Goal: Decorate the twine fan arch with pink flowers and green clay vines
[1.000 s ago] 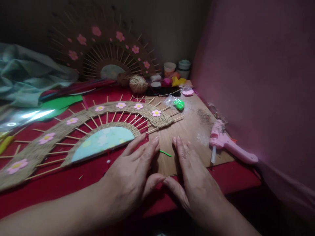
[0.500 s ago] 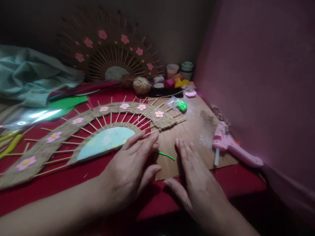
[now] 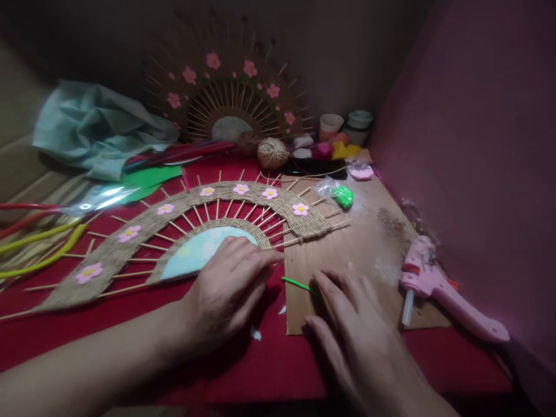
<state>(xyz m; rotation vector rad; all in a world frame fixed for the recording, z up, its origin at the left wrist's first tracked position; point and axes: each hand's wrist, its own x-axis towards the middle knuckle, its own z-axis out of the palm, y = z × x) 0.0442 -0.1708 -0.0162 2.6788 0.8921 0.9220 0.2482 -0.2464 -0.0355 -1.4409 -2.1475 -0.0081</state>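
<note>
On the brown board lies a thin green clay strand. My right hand is over the board, fingertips at the strand's right end, thumb apart; whether it touches the strand is hard to tell. My left hand hovers by the board's left edge, index finger stretched out and the other fingers bent, with nothing visible in it. Partly behind it is a woven twine fan with thin sticks, pink clay flowers and a light blue half-circle centre.
A pink glue gun rests at the board's right edge beside the wall. Green clay in plastic, a twine ball and a paper cup stand farther back. A second flowered fan leans behind. Blue cloth lies left.
The view has shifted left, so things sit farther right. My left hand has drawn away from the green strand with its fingers bending; my right hand has come over the strand's right end.
</note>
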